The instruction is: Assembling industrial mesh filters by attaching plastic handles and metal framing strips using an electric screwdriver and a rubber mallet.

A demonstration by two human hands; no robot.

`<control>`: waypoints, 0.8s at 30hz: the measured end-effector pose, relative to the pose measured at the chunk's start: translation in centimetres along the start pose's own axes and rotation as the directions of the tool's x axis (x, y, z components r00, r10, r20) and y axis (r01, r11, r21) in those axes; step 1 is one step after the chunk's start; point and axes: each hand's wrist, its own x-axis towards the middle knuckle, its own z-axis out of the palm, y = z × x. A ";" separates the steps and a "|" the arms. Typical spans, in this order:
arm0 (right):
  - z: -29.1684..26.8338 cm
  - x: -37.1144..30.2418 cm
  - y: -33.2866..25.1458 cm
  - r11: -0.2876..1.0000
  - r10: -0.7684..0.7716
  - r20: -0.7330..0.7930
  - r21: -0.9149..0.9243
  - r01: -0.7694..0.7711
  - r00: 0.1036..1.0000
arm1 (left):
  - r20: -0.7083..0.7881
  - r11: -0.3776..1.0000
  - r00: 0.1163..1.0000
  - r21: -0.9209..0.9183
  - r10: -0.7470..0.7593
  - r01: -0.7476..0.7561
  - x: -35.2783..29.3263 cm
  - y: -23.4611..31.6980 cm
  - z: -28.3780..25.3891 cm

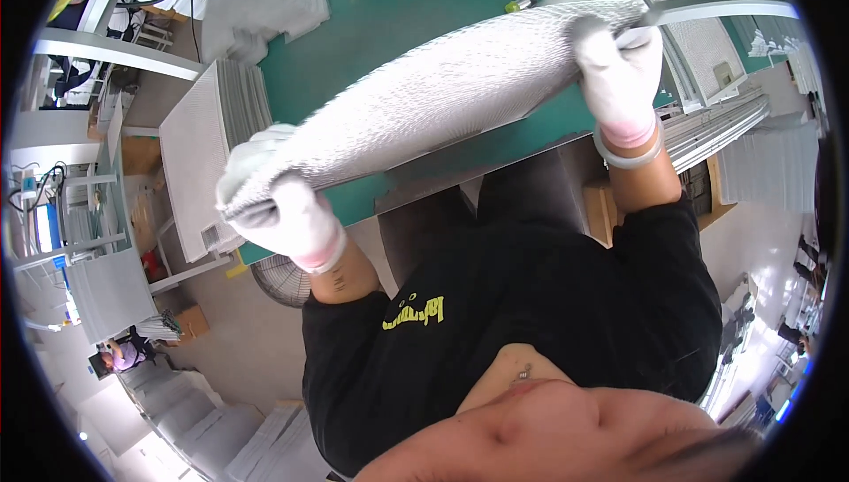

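Observation:
A long white sheet with a fine pleated, mesh-like surface (433,84) stretches between my two gloved hands, bowed upward along its far edge. My left hand (301,225), in a white glove, grips its left end with the thumb on the near side and fingers over the far side. Higher up and to the right, my right hand (617,80) is closed on the other end in the same way. The sheet is held above a green table (354,203) and hides part of it.
White framed panels (190,150) stand stacked at the table's left edge. White sheets (265,4) lie at the back left, and more panels (707,49) at the right. A small green item (519,4) rests behind the sheet. A fan (281,280) stands below the left edge.

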 end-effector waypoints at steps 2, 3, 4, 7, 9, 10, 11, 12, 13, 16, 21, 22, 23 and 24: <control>-0.5 -0.3 0.6 0.996 -0.005 0.025 0.086 0.003 1.000 | 0.134 0.992 0.988 -0.110 0.072 -0.057 0.2 -0.3 0.4; -2.6 -1.3 1.2 0.999 0.021 0.073 0.042 -0.024 0.997 | 0.137 0.992 0.988 -0.118 0.068 -0.052 0.2 -0.6 0.5; -4.1 -2.0 2.5 0.952 -0.109 0.114 -0.275 0.137 0.988 | 0.130 0.988 0.990 -0.151 0.056 -0.036 0.2 -0.7 0.6; -2.6 -1.2 2.6 0.989 -0.139 0.114 0.065 0.133 0.984 | 0.130 0.965 0.991 -0.261 0.037 -0.002 0.1 -1.7 0.0; 0.2 -1.0 1.2 0.990 -0.119 -0.028 0.068 0.121 0.993 | 0.084 0.992 0.996 -0.120 -0.018 0.028 0.2 -2.1 -0.2; 1.0 -1.0 0.7 0.991 -0.097 -0.174 0.071 0.110 0.980 | 0.101 0.993 0.994 -0.100 -0.046 0.056 0.5 -2.4 -0.1; 0.6 -0.9 1.4 0.990 -0.109 -0.170 0.066 0.122 0.979 | 0.103 0.991 0.988 -0.063 -0.112 0.119 0.8 -2.5 -0.7; -0.3 -0.8 3.1 0.975 -0.103 -0.142 0.183 0.129 0.984 | 0.090 0.988 0.988 -0.083 -0.126 0.133 0.9 -2.8 -0.6; -1.0 -0.7 3.9 0.946 -0.102 -0.112 0.297 0.131 0.988 | 0.077 0.984 0.987 -0.104 -0.139 0.146 1.0 -3.2 -0.5; 0.1 0.6 2.7 0.964 -0.145 -0.003 0.226 0.142 0.989 | 0.060 0.966 0.972 -0.114 -0.227 0.232 1.3 -4.2 -0.8; 0.2 1.4 2.6 0.917 -0.186 0.175 0.385 0.106 0.967 | 0.023 0.961 0.966 -0.091 -0.259 0.260 1.0 -4.5 -1.3; 0.1 1.9 2.3 0.937 -0.228 0.179 0.308 0.166 0.957 | 0.003 0.956 0.961 -0.101 -0.275 0.274 1.0 -4.5 -1.2; -0.5 1.9 2.6 0.936 -0.235 0.176 0.307 0.174 0.956 | 0.006 0.958 0.963 -0.105 -0.269 0.268 1.1 -4.4 -1.3; -1.4 1.8 3.5 0.953 -0.290 0.222 -0.017 0.301 0.931 | 0.013 0.954 0.963 -0.131 -0.270 0.269 1.1 -4.3 -1.3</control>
